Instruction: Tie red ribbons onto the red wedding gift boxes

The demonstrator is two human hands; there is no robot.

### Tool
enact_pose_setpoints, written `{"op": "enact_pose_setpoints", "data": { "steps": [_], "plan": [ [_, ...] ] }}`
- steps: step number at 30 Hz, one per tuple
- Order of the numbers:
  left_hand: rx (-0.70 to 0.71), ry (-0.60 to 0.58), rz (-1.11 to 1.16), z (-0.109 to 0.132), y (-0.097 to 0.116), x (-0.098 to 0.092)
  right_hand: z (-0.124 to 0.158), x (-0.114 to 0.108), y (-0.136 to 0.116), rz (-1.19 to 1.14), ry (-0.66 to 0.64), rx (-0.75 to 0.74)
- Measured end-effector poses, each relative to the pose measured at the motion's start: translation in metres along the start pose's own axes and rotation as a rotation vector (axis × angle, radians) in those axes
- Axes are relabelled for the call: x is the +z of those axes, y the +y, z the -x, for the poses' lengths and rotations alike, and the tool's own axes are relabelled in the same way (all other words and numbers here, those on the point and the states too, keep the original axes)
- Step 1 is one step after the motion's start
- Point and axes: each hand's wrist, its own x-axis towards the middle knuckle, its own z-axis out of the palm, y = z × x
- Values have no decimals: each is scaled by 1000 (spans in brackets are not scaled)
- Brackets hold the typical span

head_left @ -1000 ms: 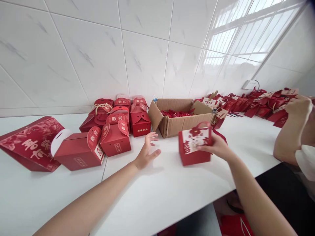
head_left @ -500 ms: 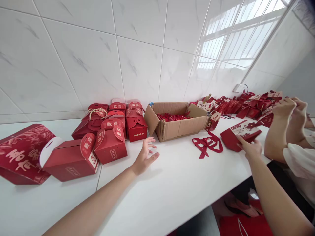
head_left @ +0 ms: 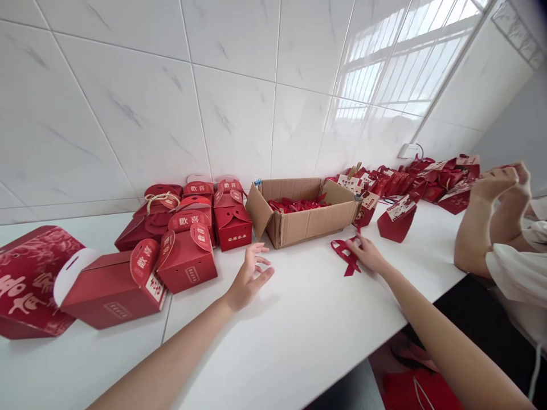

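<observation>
1. Ribbon [head_left: 351,266]. Location: on table [head_left: 307,319], flat, looped & crossed over itself, in front of R corner of cardboard box [head_left: 314,228]. One tail points twd near edge of table.

2. R hand [head_left: 367,253]. Fingertips at R side of ribbon; palm low over table. Contact pt. partly hidden: cannot tell if thumb & finger pinch ribbon or only touch it. Rec.: grip 1 strand btwn thumb & index, nr a free end; lift straight up so loops fall open. Do not drag: crossed strands may tighten or twist.

3. L hand [head_left: 250,279]. Fingers spread & slightly curled, thumb apart, nothing held; nr L end of cardboard box, well apart from ribbon. Rec.: use as 2nd grip, on opp. end, to flatten any twist.

4. Surroundings. More red ribbons [head_left: 297,205] inside cardboard box; avoid snagging loose strand on flaps. Dark red box w/ printed panel [head_left: 397,225] stands beyond R hand, tilted; lift clear of it. Red boxes [head_left: 188,265] grouped at L, apart from ribbon. Co-worker's arms [head_left: 498,193] raised at far R; allow elbow clearance.
</observation>
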Motion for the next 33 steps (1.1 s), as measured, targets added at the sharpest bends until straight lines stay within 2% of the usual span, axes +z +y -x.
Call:
{"op": "enact_pose_setpoints", "data": {
  "steps": [6, 10, 13, 16, 18, 20, 23, 28, 33],
  "plan": [
    [3, 3, 7, -1, -2, -1, 40, 19, -53, -14, -163, -422],
    [7, -11, -25, -1, -4, 0, 46, 20, -74, -37, -226, -628],
    [21, -8, -94, 1, -4, 2, 41, 19, -76, -31, -134, -626],
    [24, -10, -145, 2, -4, 3, 40, 20, -76, 37, 62, -470],
    [18, -19, -178, 3, -4, 4, 44, 18, -80, 94, 116, -377],
    [15, -21, -214, 3, -5, 6, 52, 11, -93, 141, 124, -380],
    [18, -16, -269, 2, -6, 8, 68, -2, -126, 173, 158, -510],
    [46, -18, -354, 2, -7, 10, 86, -17, -206, 26, 231, -709],
    [81, -19, -417, 4, -2, 9, 93, -21, -283, -12, 180, -731]
  ]
}}
